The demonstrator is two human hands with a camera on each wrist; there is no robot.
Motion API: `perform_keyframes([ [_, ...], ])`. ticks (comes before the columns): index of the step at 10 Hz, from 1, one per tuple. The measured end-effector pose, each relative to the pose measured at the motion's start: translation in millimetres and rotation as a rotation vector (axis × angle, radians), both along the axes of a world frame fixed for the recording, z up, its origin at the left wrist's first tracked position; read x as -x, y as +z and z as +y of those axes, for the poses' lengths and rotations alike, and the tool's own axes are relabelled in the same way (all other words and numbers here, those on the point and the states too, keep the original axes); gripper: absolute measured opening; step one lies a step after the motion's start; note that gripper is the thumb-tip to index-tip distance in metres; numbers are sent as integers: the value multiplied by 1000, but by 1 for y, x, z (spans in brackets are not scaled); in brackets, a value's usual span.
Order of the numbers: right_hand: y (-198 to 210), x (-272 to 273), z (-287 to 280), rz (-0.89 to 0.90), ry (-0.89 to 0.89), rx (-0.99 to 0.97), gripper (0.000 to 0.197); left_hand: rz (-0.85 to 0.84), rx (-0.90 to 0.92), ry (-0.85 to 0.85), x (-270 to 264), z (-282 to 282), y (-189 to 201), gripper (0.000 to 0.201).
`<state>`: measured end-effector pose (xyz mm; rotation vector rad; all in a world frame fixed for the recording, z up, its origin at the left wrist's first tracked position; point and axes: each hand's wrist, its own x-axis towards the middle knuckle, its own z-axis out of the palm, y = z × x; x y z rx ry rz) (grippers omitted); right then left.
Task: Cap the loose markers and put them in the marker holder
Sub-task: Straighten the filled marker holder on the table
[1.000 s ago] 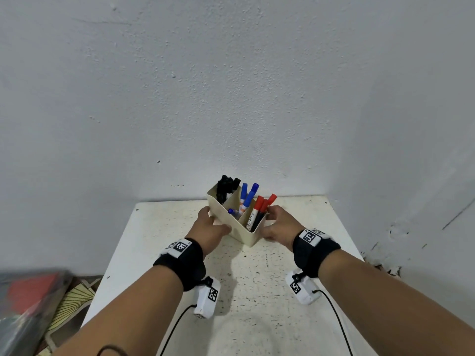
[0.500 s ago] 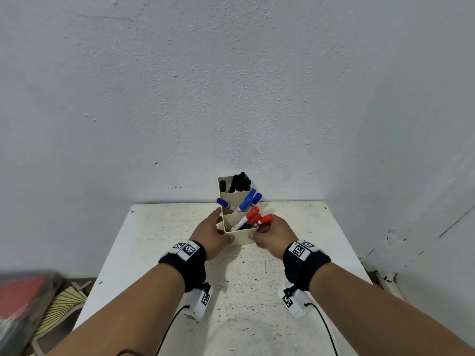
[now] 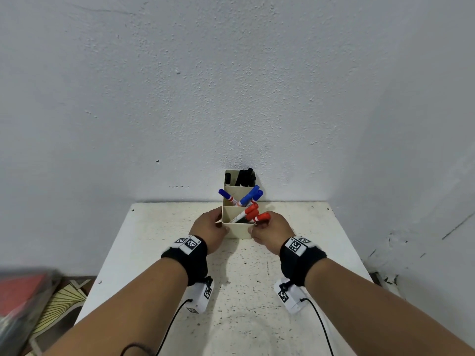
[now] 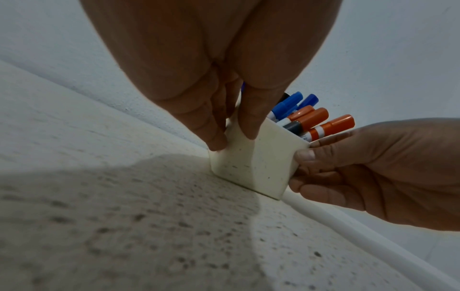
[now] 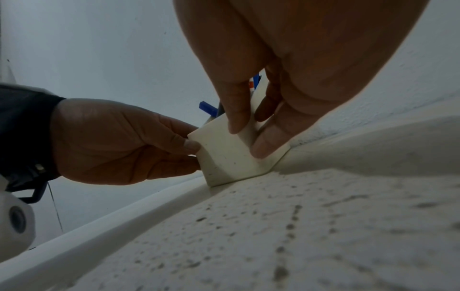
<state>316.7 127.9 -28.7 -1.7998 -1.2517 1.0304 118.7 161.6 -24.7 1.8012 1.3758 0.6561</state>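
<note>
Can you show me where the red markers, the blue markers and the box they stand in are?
red markers (image 3: 262,216), head view, on one red cap.
blue markers (image 3: 252,192), head view, on a blue cap.
marker holder (image 3: 237,231), head view, on its near front wall.

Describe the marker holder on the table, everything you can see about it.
The marker holder is a cream, plastic-looking box, open on top, split into three compartments in a row running away from the person. It stands upright on the speckled white table, its far end near the wall. Black markers fill the far compartment, blue markers the middle, red markers the near one, all capped. The left hand and right hand grip its near end from either side.
</note>
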Motion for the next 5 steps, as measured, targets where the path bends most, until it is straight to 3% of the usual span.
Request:
perform_keyframes([
  [4,5,-6,-9,-5,-23,9,20,106,52,67,-6,-5,-2,39],
  [5,11,-11,-22,-141,-32,-27,12,102,49,163,-1,-17,1,43],
])
